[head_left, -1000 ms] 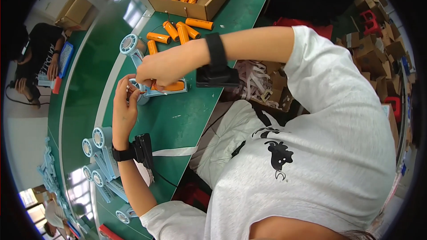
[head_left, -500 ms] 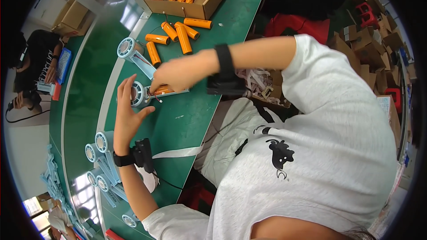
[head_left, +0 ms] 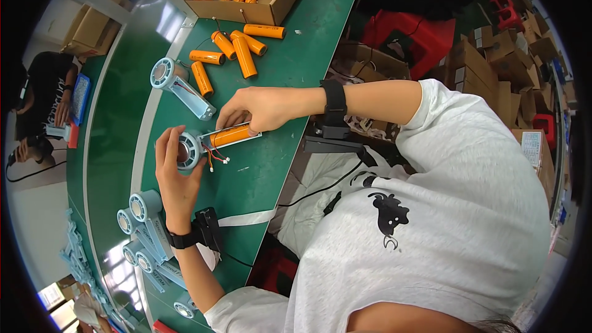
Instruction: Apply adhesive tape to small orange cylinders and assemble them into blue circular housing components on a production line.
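Note:
My left hand (head_left: pixel 177 179) is curled round the round head of a light-blue handheld fan (head_left: pixel 190 149), with thumb and fingers on opposite sides of it. An orange cylindrical battery (head_left: pixel 228 136) lies lengthwise in the fan's open handle. Over that handle my right hand (head_left: pixel 269 108) is bent, its thumb at the battery's outer end and its fingers along the far side. Thin red and dark wires with small white plugs (head_left: pixel 226 160) hang out beside the fan head. Another light-blue fan (head_left: pixel 163 74) lies just beyond, its handle pointing toward my right hand.
Several loose orange batteries (head_left: pixel 244 57) lie past my right hand, before a cardboard box (head_left: pixel 271 13) of more. Several light-blue fans (head_left: pixel 145 206) stand by my left forearm. A white strip (head_left: pixel 248 217) crosses the green table (head_left: pixel 246 180). A red stool (head_left: pixel 407 40) stands right.
My right hand has drawn back along the handle toward its outer end, uncovering the battery and wires. My left fingers have closed in on the fan head. The whole view has shifted slightly.

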Demonstrator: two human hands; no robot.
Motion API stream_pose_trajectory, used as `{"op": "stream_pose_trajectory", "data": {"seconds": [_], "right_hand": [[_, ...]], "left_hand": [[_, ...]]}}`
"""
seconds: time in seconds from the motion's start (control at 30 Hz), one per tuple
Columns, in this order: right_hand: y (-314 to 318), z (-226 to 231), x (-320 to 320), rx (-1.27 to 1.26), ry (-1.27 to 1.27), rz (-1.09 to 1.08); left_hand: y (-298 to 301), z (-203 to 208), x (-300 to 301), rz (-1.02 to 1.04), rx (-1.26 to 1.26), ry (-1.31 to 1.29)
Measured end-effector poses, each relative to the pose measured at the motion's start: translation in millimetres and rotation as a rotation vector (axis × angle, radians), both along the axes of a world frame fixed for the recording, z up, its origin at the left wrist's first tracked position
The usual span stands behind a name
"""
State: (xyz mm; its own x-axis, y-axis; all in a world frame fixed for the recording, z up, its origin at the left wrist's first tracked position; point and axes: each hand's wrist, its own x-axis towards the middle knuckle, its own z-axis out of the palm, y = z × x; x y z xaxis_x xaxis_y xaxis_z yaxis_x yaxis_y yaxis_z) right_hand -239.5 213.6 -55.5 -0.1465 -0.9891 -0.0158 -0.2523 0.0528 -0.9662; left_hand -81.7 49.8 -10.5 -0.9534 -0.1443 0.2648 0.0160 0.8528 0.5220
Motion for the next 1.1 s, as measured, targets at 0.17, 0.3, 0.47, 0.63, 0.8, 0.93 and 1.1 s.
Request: {"op": "stream_pose_trajectory", "data": {"seconds": [0.17,0.3,0.47,0.63,0.8,0.93,1.1], "right_hand": [[6,2,5,-0.088,0.054,-0.100],[11,18,-20,-0.214,-0.016,-0.251],[-22,58,-76,-0.208,0.706,-0.559],[-91,33,-83,0.091,0.888,-0.392],[-84,22,-81,0.056,0.927,-0.491],[-42,39,-82,0.109,0.804,-0.569],[-21,45,-37,-0.421,0.336,-0.258]], "left_hand": [[14,18,0,-0.012,-0.116,0.049],[-15,60,-7,-0.004,-0.366,0.077],[-178,81,-25,0.310,-0.276,0.157],[-299,-10,-16,0.458,-0.085,-0.376],[-228,7,-1,0.350,-0.391,-0.119],[-90,59,57,0.291,-0.237,-0.400],[24,1,164,0.496,-0.300,-0.623]]}}
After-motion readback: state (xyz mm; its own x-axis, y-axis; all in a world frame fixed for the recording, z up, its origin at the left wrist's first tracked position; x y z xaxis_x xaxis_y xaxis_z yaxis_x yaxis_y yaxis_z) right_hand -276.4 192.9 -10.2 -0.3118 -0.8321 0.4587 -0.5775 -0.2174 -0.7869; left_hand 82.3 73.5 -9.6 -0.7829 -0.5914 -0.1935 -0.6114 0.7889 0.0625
